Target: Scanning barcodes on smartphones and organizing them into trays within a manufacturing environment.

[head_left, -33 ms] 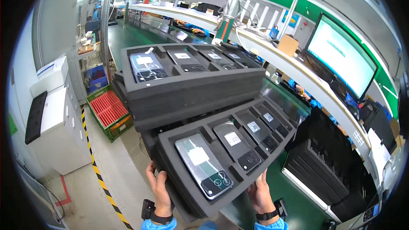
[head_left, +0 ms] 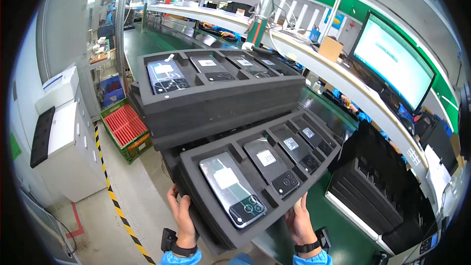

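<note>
A dark grey foam tray (head_left: pixel 196 159), on top of a stack of similar trays, slants across the front. Its compartments hold several phones lying back up, among them a silvery phone (head_left: pixel 221 201) at the near left and a dark phone (head_left: pixel 277 179) beside it. White labels are on their backs. My left hand (head_left: pixel 182 218) grips the stack's left side, fingers partly hidden. Under the near right edge, my right hand (head_left: pixel 300 222) supports it, with some fingers out of sight below. Just beyond stands another foam tray stack (head_left: pixel 221 108) with phones in its top layer.
A green-topped bench (head_left: pixel 324 211) runs beneath and behind. More black foam trays (head_left: pixel 365 196) are stacked at the right, below a shelf with a monitor (head_left: pixel 392 61). Left on the floor are a green crate (head_left: pixel 130 154) with red dividers and a white cabinet (head_left: pixel 73 162). Co-workers' hands show farther off.
</note>
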A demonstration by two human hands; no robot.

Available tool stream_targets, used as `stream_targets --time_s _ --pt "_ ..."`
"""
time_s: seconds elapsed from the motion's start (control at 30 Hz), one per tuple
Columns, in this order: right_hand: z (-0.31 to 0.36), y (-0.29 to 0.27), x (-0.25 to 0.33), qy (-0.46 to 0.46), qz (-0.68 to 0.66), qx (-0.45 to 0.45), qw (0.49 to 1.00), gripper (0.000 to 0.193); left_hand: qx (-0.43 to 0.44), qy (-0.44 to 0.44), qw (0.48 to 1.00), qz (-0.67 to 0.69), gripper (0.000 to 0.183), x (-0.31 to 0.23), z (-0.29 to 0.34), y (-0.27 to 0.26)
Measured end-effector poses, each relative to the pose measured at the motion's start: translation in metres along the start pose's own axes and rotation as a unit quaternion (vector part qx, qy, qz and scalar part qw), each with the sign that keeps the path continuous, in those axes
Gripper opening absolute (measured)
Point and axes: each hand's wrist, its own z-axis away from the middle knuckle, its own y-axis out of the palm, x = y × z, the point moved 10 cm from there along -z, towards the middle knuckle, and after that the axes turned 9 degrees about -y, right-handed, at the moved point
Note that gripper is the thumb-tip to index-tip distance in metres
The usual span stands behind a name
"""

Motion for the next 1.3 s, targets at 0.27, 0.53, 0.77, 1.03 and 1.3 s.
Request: stream_targets --time_s 0.27,0.53,0.77,1.03,1.3 --pt "-0.005 -0.033 0.028 0.006 0.067 -0.047 0.997 0.093 -0.013 0.016 0.997 -0.080 0.058 -0.015 0.036 0.009" --pt "-0.104 -0.097 0.123 -0.263 0.190 -0.151 0.934 0.083 0.081 0.220 0.877 -0.420 0.101 -0.073 0.145 0.064" --pt "-0.173 -0.114 0.122 -0.244 0.085 -0.100 0.961 0.081 0.073 0.200 0.888 -0.407 0.116 -0.060 0.140 0.079" --pt "-0.122 -0.131 0.140 -0.237 0.071 -0.161 0.955 0.061 0.084 0.128 0.971 -0.182 0.082 -0.055 0.128 0.062" --pt "0.048 -0.149 0.109 -0.137 -0.069 -0.145 0.978 0.043 0.041 0.064 0.997 0.032 0.050 -0.097 0.133 0.024"
